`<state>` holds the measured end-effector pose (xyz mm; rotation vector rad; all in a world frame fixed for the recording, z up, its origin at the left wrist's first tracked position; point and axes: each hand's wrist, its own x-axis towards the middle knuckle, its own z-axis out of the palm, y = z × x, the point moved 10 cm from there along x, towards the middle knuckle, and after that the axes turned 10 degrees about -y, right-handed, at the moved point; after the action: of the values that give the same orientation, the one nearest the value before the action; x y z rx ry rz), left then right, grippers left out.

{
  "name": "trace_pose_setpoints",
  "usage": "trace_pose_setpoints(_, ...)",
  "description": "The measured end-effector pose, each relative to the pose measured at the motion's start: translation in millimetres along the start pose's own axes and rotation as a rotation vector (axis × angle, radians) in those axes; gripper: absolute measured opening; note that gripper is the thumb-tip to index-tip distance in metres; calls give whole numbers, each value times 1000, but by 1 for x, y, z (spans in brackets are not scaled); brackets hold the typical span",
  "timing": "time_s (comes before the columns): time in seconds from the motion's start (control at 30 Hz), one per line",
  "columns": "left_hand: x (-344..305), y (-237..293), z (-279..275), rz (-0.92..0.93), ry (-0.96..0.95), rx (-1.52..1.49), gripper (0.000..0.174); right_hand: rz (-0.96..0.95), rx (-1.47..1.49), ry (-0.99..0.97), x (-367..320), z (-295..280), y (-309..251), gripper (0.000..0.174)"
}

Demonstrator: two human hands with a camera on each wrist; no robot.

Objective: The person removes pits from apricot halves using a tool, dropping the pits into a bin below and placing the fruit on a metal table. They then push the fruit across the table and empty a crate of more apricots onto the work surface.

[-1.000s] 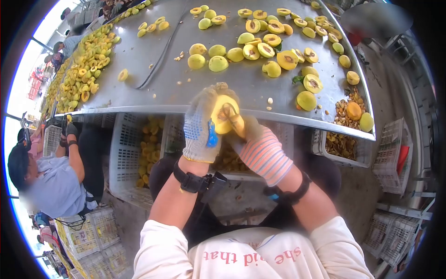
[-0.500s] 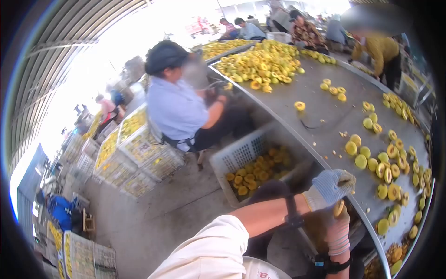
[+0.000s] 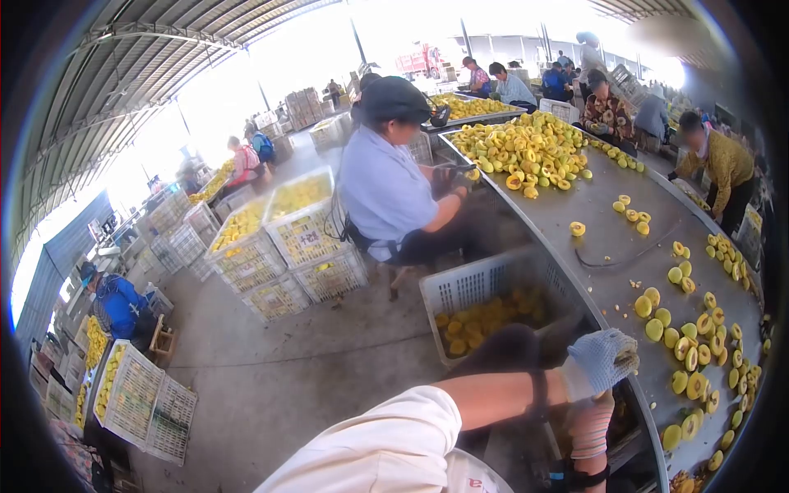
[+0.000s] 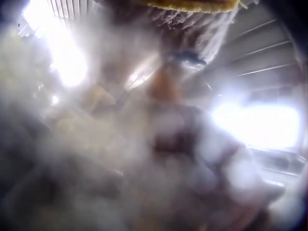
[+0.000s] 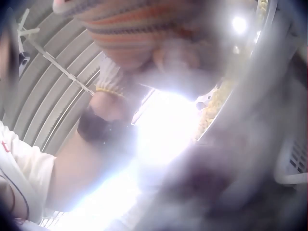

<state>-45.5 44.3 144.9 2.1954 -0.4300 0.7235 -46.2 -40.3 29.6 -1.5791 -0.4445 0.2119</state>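
Note:
At the near edge of the metal table (image 3: 567, 271), my left hand (image 3: 602, 361), in a grey-blue knit glove, has its fingers curled. A blue-handled tool showed in it one second ago; the back of the glove hides it now. Just below is my right hand (image 3: 590, 427), in a striped glove, its fingertips hidden behind the left hand. A peach half showed in its fingers half a second ago. The right wrist view holds the blurred striped glove (image 5: 130, 38). The left wrist view is mostly smeared, with a yellow glove cuff (image 4: 197, 5) at the top.
Loose peach halves (image 3: 690, 353) lie on the table, with a big heap (image 3: 534, 148) at its far end. A white crate (image 3: 448, 296) of peaches stands under the edge. A seated person (image 3: 390, 172) works beyond it, near stacked crates (image 3: 308, 238).
The head view has swung left, away from the table front toward the seated person and the hall. Both hands stay close together at the table edge; the peach half has gone out of sight.

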Motion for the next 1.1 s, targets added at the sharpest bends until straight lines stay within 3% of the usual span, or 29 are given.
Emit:
trace_pose_setpoints(0.1,2,-3,4,-150,-77,-38,26,-139,-178,-133,5,-7,7,26)
trace_pose_setpoints(0.17,-1,0,6,-94,-17,-30,26,-105,-167,-128,3,-13,16,28)
trace_pose_setpoints(0.23,-1,4,7,-55,11,-16,26,100,1,-33,-6,-9,-12,27)
trace_pose_setpoints(0.33,1,15,4,-27,-26,37,25,42,140,-24,2,-15,29,24)
trace_pose_setpoints(0.43,4,23,1,19,-85,76,24,166,-59,-238,7,-11,38,22)
trace_pose_setpoints(0.53,5,14,2,87,-78,-46,19,254,171,-249,-8,-2,6,20)
trace_pose_setpoints(0.6,9,8,-2,137,-100,-194,14,190,255,-345,-2,-6,42,34)
trace_pose_setpoints(0.7,13,8,-5,145,-162,-239,14,247,275,-295,-4,-3,28,43)
trace_pose_setpoints(0.77,8,8,-3,106,-67,-208,18,238,189,-184,-7,0,7,36)
trace_pose_setpoints(0.83,0,9,0,63,15,-160,20,140,44,-60,-7,-3,-4,24)
trace_pose_setpoints(0.9,-4,10,1,14,85,-95,21,-15,-98,-97,3,-10,41,26)
trace_pose_setpoints(1.0,3,26,4,119,-48,40,21,-222,-348,-258,17,-21,69,28)
trace_pose_setpoints(1.07,10,28,7,190,-141,29,22,10,-189,-391,-3,-20,51,27)
trace_pose_setpoints(1.1,13,20,11,226,-166,-78,23,214,114,-351,-14,-8,9,18)
